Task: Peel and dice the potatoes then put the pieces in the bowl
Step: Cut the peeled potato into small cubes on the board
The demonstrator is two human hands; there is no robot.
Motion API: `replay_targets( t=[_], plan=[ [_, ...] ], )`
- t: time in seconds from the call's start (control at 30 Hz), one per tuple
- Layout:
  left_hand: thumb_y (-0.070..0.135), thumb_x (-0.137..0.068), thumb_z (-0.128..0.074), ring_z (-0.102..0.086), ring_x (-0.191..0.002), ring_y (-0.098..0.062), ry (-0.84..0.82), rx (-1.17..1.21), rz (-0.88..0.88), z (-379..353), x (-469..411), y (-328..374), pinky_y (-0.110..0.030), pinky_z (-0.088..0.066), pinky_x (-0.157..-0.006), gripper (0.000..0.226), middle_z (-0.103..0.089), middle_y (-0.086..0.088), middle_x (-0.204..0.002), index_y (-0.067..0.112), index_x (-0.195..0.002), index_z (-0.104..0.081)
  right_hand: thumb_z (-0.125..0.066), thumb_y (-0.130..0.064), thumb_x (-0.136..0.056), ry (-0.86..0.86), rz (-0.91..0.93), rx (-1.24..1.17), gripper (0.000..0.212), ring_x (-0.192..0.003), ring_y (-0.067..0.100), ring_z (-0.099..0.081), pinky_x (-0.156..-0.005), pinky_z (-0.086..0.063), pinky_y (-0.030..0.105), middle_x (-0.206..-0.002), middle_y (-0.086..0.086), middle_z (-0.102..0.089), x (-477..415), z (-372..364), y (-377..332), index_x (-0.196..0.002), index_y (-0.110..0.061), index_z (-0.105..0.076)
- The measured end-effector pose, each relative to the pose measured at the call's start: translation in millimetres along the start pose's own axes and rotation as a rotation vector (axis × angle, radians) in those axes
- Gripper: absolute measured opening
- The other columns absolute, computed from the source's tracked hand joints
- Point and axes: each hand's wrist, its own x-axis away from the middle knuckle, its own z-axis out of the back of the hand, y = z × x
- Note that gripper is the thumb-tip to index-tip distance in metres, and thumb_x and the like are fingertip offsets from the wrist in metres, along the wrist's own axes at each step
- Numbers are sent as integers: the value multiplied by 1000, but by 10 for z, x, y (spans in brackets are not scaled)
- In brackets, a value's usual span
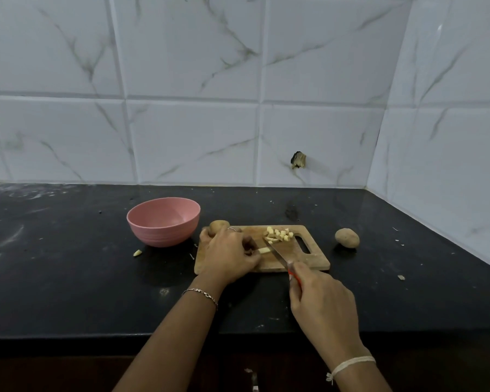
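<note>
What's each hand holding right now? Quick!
Left hand: closed, pinching a pale yellow potato strip on the wooden cutting board.
Right hand: closed, gripping the red-handled steel knife.

Dim, soft focus (edges bowed), faint glare

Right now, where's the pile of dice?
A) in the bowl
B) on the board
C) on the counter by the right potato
B: the dice sit in a pile on the board beside its handle slot, and no pieces show in the bowl.
</note>
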Motion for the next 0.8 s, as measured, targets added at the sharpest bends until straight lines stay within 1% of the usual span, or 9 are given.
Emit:
replay_targets(
  t=[0.07,0.2,0.3,0.4,0.47,0.57,0.6,0.73,0.8],
  plan=[
    [40,-83,-63,-52,-104,-10,5,19,3,-21,-16,-15,-36,-43,-91,19,-62,14,-104,28,-93,-74,-36,-37,-103,-10,2,25,23,-76,4,-58,-66,-46,18,-87,-13,-59,16,22,-15,-121,-36,-50],
    [42,-82,-64,-51,-100,-6,21,15,-7,-82,-52,-54,-37,-39,-94,18,-64,16,-98,28,-86,-74,-34,-35,-104,-36,19,65,23,-80,5,-59,-67,-44,20,-92,-10,-62,25,46,-47,-122,-35,-49],
    [44,-80,-64,-54,-99,-6,2,11,-8,-127,-97,-83,-47,-35,-102,18,-65,17,-89,29,-80,-72,-38,-33,-103,-70,41,83,21,-80,6,-59,-67,-45,21,-91,-9,-62,-5,46,-65,-121,-32,-48],
    [44,-81,-65,-56,-96,-6,-29,44,-22,-155,-136,-115,-52,-37,-101,14,-64,18,-85,32,-75,-69,-44,-29,-101,-119,53,83,15,-80,8,-60,-72,-51,25,-91,-8,-62,-89,46,-72,-115,-30,-51],
    [44,-82,-65,-56,-96,-6,-33,51,-25,-156,-145,-128,-52,-34,-102,13,-65,18,-87,33,-76,-69,-48,-26,-99,-135,57,75,13,-81,8,-60,-73,-52,26,-90,-9,-60,-150,51,-87,-110,-30,-53],
    [45,-83,-64,-55,-101,-5,-22,31,-24,-153,-146,-139,-53,-27,-106,15,-64,20,-86,32,-81,-71,-51,-23,-97,-115,98,99,10,-80,9,-58,-68,-51,24,-91,-9,-57,-224,64,-125,-105,-30,-52],
    [45,-83,-64,-55,-101,-4,-17,31,-19,-154,-143,-138,-53,-27,-106,15,-64,20,-85,32,-81,-71,-51,-22,-97,-113,115,110,11,-82,9,-58,-67,-50,24,-93,-9,-58,-238,75,-141,-106,-29,-51],
    [45,-81,-65,-53,-96,0,35,44,3,-167,-124,-132,-49,-27,-105,17,-64,20,-82,30,-75,-70,-48,-19,-99,-187,144,123,21,-90,13,-60,-75,-50,27,-105,-4,-59,-189,87,-202,-118,-25,-46],
    [43,-81,-66,-51,-89,1,68,59,1,-170,-120,-129,-45,-30,-102,17,-64,19,-80,28,-76,-72,-47,-17,-99,-179,141,142,22,-88,13,-61,-71,-48,27,-103,-4,-61,-112,90,-213,-119,-24,-45]
  ],
)
